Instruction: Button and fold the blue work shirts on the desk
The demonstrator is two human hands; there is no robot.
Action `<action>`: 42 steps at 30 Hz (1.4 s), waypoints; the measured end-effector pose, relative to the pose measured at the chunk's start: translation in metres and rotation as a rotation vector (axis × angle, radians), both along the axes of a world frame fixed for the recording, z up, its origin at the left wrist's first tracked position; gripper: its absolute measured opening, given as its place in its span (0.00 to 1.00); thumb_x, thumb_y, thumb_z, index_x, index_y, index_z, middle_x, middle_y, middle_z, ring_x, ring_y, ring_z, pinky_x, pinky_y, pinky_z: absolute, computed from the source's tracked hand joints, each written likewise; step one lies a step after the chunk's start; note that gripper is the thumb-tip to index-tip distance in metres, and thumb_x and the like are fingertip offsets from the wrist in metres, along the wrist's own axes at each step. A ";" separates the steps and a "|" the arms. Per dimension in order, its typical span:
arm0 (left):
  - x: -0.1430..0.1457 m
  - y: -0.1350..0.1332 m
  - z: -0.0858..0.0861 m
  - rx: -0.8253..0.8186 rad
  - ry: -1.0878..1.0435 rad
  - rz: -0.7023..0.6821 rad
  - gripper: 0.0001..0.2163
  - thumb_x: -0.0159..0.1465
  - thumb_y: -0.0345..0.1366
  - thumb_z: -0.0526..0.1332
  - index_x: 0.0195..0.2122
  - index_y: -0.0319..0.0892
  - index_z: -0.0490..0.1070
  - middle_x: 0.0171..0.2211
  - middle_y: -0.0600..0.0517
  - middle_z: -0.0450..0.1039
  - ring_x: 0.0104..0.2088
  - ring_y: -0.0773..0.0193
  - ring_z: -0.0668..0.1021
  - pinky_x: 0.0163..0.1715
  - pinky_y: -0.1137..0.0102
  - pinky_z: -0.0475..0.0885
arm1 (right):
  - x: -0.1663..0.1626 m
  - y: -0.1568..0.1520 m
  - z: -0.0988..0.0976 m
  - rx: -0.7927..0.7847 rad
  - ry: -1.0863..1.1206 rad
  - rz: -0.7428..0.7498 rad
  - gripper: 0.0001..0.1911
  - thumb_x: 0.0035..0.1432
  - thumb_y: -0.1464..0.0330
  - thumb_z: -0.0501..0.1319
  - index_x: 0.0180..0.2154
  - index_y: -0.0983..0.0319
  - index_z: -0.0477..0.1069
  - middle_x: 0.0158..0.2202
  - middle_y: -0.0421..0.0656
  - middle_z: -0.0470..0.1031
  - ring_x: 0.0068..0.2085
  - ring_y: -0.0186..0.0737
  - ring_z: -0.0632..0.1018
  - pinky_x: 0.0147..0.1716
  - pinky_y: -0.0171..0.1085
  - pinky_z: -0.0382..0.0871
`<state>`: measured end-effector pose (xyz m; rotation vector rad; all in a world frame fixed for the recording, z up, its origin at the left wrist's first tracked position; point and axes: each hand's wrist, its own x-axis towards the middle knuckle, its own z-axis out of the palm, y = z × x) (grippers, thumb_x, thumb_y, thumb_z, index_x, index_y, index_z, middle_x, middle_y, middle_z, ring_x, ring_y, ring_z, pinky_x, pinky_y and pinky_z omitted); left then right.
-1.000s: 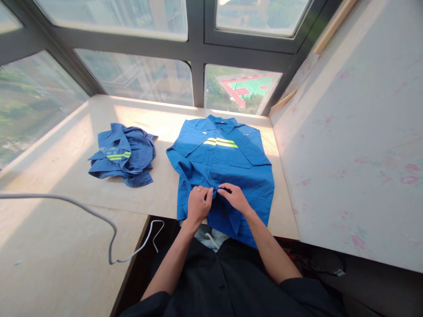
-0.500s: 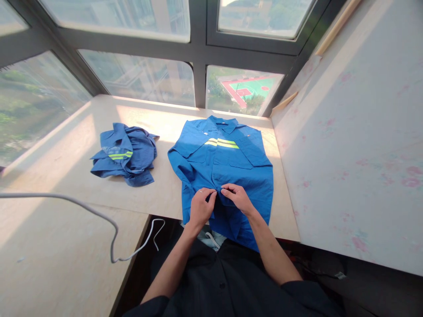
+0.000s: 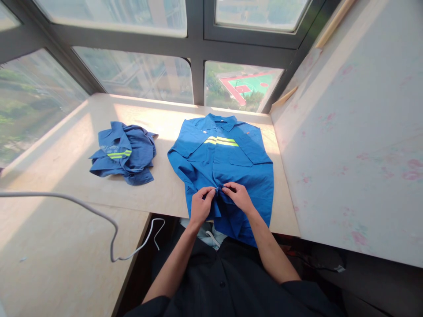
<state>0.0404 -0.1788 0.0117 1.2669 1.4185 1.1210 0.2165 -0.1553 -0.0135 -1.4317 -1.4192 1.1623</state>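
Note:
A bright blue work shirt (image 3: 231, 163) with a yellow reflective stripe lies front up on the wooden table (image 3: 82, 145), collar toward the window, hem hanging over the near edge. My left hand (image 3: 200, 206) and my right hand (image 3: 238, 196) meet at the shirt's front placket, low on the chest. Both pinch the cloth there, fingertips almost touching. Any button between the fingers is too small to see. A second, darker blue shirt (image 3: 124, 152) lies crumpled in a heap to the left, apart from both hands.
A white cable (image 3: 99, 218) runs across the lower wooden surface at the left and loops over its edge. Windows close off the back and left. A pale wall with pink marks (image 3: 357, 132) rises right beside the table's right edge.
Both hands have stayed at the placket and drawn closer together, bunching the cloth slightly. The view shifted a little; the shirts have not moved.

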 end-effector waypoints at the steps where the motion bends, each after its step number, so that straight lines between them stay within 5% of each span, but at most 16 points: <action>1: -0.001 0.001 0.000 -0.012 -0.030 0.024 0.10 0.62 0.41 0.61 0.34 0.43 0.79 0.33 0.51 0.80 0.36 0.61 0.79 0.41 0.68 0.73 | 0.003 0.000 -0.002 0.009 -0.029 -0.012 0.13 0.53 0.59 0.65 0.35 0.61 0.80 0.34 0.43 0.81 0.38 0.45 0.78 0.43 0.43 0.69; 8: -0.012 0.006 0.003 -0.098 -0.216 0.190 0.12 0.57 0.45 0.65 0.32 0.41 0.78 0.30 0.52 0.77 0.32 0.64 0.74 0.37 0.70 0.69 | 0.028 -0.010 -0.014 -0.036 -0.025 -0.101 0.18 0.53 0.54 0.65 0.36 0.62 0.80 0.33 0.44 0.81 0.36 0.44 0.78 0.40 0.41 0.70; 19: -0.045 -0.001 -0.017 -0.173 -0.391 0.413 0.17 0.48 0.47 0.72 0.31 0.39 0.78 0.29 0.54 0.75 0.34 0.65 0.72 0.42 0.69 0.65 | 0.056 -0.018 -0.010 -0.042 0.050 -0.286 0.19 0.49 0.53 0.69 0.36 0.61 0.81 0.37 0.46 0.82 0.40 0.47 0.78 0.43 0.43 0.71; 42: -0.050 0.000 -0.032 -0.180 -0.339 0.445 0.17 0.48 0.48 0.71 0.30 0.39 0.77 0.28 0.53 0.76 0.33 0.64 0.73 0.41 0.68 0.66 | 0.088 -0.004 -0.014 -0.050 -0.027 -0.374 0.20 0.44 0.52 0.70 0.33 0.61 0.81 0.35 0.47 0.83 0.40 0.50 0.80 0.43 0.46 0.72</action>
